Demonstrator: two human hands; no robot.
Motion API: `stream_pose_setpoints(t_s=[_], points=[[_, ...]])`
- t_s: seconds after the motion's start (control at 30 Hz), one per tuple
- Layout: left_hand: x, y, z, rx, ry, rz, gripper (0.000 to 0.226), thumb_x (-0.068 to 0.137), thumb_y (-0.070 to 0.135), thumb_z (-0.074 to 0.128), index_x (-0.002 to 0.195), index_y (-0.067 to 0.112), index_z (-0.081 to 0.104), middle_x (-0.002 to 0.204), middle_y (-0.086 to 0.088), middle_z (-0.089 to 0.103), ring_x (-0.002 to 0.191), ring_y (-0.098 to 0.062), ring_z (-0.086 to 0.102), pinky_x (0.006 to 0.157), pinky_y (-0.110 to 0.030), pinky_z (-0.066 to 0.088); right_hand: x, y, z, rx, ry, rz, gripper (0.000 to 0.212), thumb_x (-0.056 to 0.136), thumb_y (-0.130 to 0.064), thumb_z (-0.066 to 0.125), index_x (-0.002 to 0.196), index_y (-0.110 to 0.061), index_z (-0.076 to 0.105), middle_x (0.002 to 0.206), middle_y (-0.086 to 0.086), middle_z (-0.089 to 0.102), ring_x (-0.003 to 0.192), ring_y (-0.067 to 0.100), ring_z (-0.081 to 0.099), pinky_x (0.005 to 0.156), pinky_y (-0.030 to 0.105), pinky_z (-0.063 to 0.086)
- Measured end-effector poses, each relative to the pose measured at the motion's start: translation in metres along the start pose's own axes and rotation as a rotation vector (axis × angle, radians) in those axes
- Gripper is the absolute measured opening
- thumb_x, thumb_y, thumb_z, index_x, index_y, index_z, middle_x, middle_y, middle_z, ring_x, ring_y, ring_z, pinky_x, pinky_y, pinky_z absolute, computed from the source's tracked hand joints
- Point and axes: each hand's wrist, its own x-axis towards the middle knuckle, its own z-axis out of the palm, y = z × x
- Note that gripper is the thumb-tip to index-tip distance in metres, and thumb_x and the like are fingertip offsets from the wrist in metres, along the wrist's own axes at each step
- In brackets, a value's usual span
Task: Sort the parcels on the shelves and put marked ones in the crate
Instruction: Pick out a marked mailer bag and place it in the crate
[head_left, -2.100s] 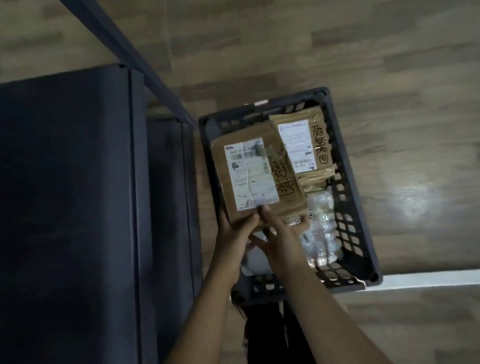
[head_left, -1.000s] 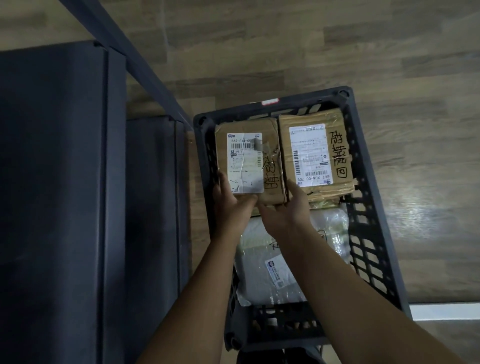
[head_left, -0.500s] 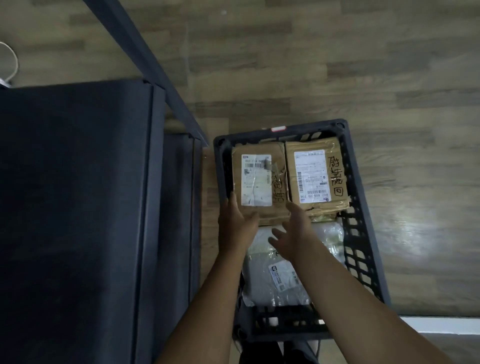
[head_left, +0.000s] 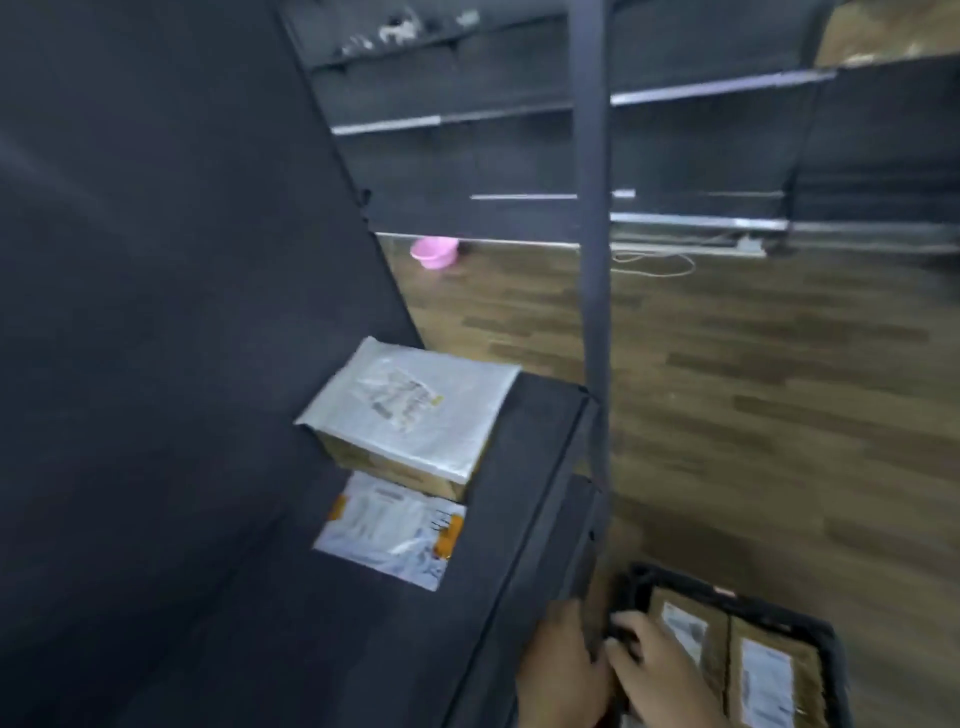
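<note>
The black plastic crate (head_left: 675, 579) sits on the floor at the bottom right. Two brown parcels with white labels lie side by side in it, one on the left (head_left: 680, 634) and one on the right (head_left: 769, 675). My left hand (head_left: 561, 665) is low beside the shelf post, holding nothing. My right hand (head_left: 654, 670) hovers over the crate's near left corner, fingers loose and empty. On the dark shelf (head_left: 311, 623) a silver-grey padded parcel (head_left: 410, 405) lies on top of a cardboard box (head_left: 395, 467). In front of them lies a flat white mailer (head_left: 389, 530) with orange edges.
A dark metal shelf post (head_left: 592, 312) rises between the shelf and the wooden floor. More dark shelving stands along the far wall. A pink bowl (head_left: 434, 252) and a white cable (head_left: 654, 262) lie on the floor beneath it.
Both hands let go of the left brown parcel, which now lies in the crate. My view has swung up and left from the crate to the shelf with its parcels.
</note>
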Motion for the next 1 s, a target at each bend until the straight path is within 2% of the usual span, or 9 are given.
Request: stream_pose_setpoints(t_s=[0.07, 0.23, 0.33, 0.43, 0.53, 0.7, 0.83, 0.93, 1.0], points=[[-0.019, 0.0, -0.041, 0.018, 0.142, -0.004, 0.053, 0.094, 0.037, 0.046, 0.142, 0.02, 0.034, 0.146, -0.002, 0.038, 0.134, -0.021, 0.038, 0.107, -0.032, 0.035, -0.021, -0.038, -0.011, -0.03, -0.025, -0.073, 0.034, 0.097, -0.033, 0.046, 0.13, -0.024, 0.044, 0.139, -0.005, 0.039, 0.121, 0.011, 0.049, 0.1, 0.025, 0.041], [-0.065, -0.02, -0.129, 0.002, 0.344, -0.085, 0.047, 0.093, 0.032, 0.044, 0.137, 0.015, 0.039, 0.136, -0.006, 0.045, 0.124, -0.025, 0.045, 0.099, -0.036, 0.043, -0.058, -0.108, -0.016, -0.1, 0.032, -0.275, 0.039, 0.097, -0.033, 0.047, 0.134, -0.021, 0.043, 0.139, -0.003, 0.041, 0.116, 0.014, 0.052, 0.093, 0.028, 0.044], [-0.077, -0.044, -0.165, 0.056, 0.407, -0.161, 0.055, 0.093, 0.039, 0.045, 0.143, 0.018, 0.034, 0.145, -0.004, 0.038, 0.132, -0.026, 0.039, 0.103, -0.037, 0.04, -0.064, -0.141, -0.016, -0.084, 0.054, -0.324, 0.041, 0.096, -0.032, 0.048, 0.135, -0.02, 0.043, 0.14, -0.001, 0.042, 0.113, 0.014, 0.053, 0.089, 0.025, 0.041], [-0.078, -0.064, -0.19, 0.108, 0.424, -0.209, 0.059, 0.094, 0.044, 0.042, 0.148, 0.023, 0.027, 0.153, -0.001, 0.029, 0.138, -0.025, 0.032, 0.109, -0.038, 0.034, -0.058, -0.163, -0.015, -0.07, 0.04, -0.331, 0.043, 0.096, -0.032, 0.048, 0.137, -0.019, 0.041, 0.141, 0.002, 0.043, 0.123, 0.016, 0.049, 0.095, 0.027, 0.039], [-0.07, -0.077, -0.204, 0.143, 0.41, -0.209, 0.059, 0.095, 0.044, 0.04, 0.148, 0.027, 0.023, 0.156, 0.002, 0.022, 0.14, -0.023, 0.027, 0.112, -0.039, 0.03, -0.047, -0.175, -0.012, 0.041, 0.017, -0.273, 0.05, 0.097, -0.033, 0.048, 0.142, -0.018, 0.035, 0.147, 0.005, 0.039, 0.134, 0.02, 0.04, 0.101, 0.031, 0.036], [-0.029, -0.081, -0.225, 0.261, 0.426, -0.121, 0.06, 0.095, 0.042, 0.042, 0.15, 0.027, 0.021, 0.159, 0.001, 0.014, 0.144, -0.021, 0.02, 0.113, -0.039, 0.024, -0.015, -0.193, -0.008, 0.27, 0.047, -0.146, 0.057, 0.095, -0.034, 0.053, 0.145, -0.021, 0.031, 0.15, 0.008, 0.036, 0.136, 0.025, 0.038, 0.105, 0.038, 0.038], [0.017, -0.08, -0.235, 0.304, 0.37, -0.015, 0.067, 0.094, 0.041, 0.047, 0.152, 0.03, 0.014, 0.161, -0.004, 0.005, 0.148, -0.025, 0.01, 0.117, -0.043, 0.019, 0.018, -0.206, 0.002, 0.458, 0.06, -0.038, 0.072, 0.091, -0.034, 0.058, 0.149, -0.016, 0.019, 0.146, 0.01, 0.039, 0.126, 0.03, 0.047, 0.106, 0.047, 0.04], [0.047, -0.08, -0.238, 0.412, 0.312, 0.086, 0.071, 0.094, 0.042, 0.049, 0.152, 0.03, 0.011, 0.162, -0.006, 0.0, 0.149, -0.028, 0.004, 0.118, -0.045, 0.015, 0.044, -0.218, 0.011, 0.713, 0.056, 0.042, 0.072, 0.092, -0.023, 0.06, 0.149, -0.011, 0.017, 0.144, 0.013, 0.04, 0.123, 0.032, 0.049, 0.102, 0.042, 0.043], [0.059, -0.084, -0.233, 0.446, 0.273, 0.132, 0.068, 0.094, 0.042, 0.049, 0.152, 0.03, 0.014, 0.162, -0.007, 0.0, 0.149, -0.028, 0.0, 0.119, -0.046, 0.011, 0.053, -0.228, 0.013, 0.848, 0.062, 0.076, 0.066, 0.092, -0.017, 0.059, 0.147, -0.009, 0.023, 0.132, 0.015, 0.049, 0.109, 0.03, 0.055, 0.09, 0.038, 0.048]])
